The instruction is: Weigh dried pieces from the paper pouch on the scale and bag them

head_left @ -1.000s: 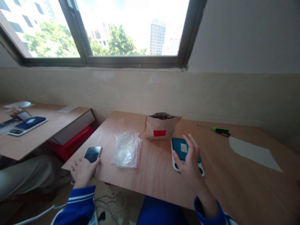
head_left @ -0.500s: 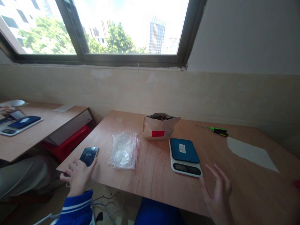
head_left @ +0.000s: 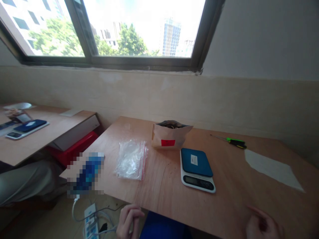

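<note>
My left hand (head_left: 130,221) is at the table's front edge with its fingers curled together and nothing visible in them. At the lower right, my right hand (head_left: 263,225) is loosely bent and slightly blurred, a finger stretched out, holding nothing that I can see. Between and beyond the hands stands a white kitchen scale (head_left: 198,184) with a blue top plate. Behind it is an upright, open brown paper pouch (head_left: 171,136) with a red label and dark contents. Clear zip bags (head_left: 132,161) with red-edged seals lie to its left. A pixelated phone (head_left: 88,172) rests at the table's left edge.
A green and black screwdriver (head_left: 233,142) and a sheet of paper (head_left: 272,169) lie at the right. Below the left edge are a power strip (head_left: 91,220) and cables. Another table (head_left: 57,126) at the left bears a second scale (head_left: 28,128); a person's leg (head_left: 30,182) is beneath.
My left hand has left the phone and moved right to the table's front edge, its fingers now curled. My right hand has moved away from the scale, down and to the right.
</note>
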The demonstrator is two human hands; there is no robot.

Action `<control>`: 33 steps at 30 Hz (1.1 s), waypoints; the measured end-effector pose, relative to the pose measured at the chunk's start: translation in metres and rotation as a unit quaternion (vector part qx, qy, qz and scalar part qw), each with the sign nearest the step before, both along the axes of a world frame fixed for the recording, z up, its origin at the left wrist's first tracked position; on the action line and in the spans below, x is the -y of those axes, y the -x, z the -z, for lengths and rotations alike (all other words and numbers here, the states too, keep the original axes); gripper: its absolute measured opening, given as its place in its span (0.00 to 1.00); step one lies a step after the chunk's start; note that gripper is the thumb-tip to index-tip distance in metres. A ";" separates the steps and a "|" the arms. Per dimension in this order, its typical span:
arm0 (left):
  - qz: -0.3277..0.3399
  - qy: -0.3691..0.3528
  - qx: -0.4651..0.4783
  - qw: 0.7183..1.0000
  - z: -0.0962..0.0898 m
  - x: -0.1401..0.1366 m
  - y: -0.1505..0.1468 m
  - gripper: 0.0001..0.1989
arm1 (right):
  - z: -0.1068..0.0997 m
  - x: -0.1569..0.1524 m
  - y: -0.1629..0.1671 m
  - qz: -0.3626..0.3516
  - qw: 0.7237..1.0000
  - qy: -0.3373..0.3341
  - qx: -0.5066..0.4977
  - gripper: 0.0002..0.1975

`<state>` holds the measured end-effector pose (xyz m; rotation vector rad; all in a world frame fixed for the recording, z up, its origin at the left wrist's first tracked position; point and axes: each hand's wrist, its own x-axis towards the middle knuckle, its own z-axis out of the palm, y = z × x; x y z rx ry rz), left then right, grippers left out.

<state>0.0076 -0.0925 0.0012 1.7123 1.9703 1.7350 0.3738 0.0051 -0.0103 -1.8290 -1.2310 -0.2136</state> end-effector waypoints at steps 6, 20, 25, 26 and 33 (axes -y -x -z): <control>0.046 0.025 -0.008 0.999 -0.019 -0.032 0.010 0.13 | -0.006 0.000 0.007 -0.012 0.999 -0.012 0.051 0.11; -0.033 0.094 -0.009 0.995 0.008 -0.070 0.008 0.12 | -0.003 -0.001 0.011 -0.017 0.995 0.015 0.097 0.10; -0.037 0.112 -0.074 0.990 0.005 -0.070 0.007 0.12 | 0.005 -0.001 0.007 -0.010 0.996 0.044 0.082 0.12; -0.039 0.115 -0.087 0.989 0.006 -0.070 0.006 0.12 | 0.006 -0.001 0.006 -0.012 0.995 0.052 0.080 0.13; -0.071 0.107 -0.145 0.981 0.012 -0.071 0.006 0.12 | 0.012 -0.002 0.002 -0.042 0.995 0.087 0.038 0.13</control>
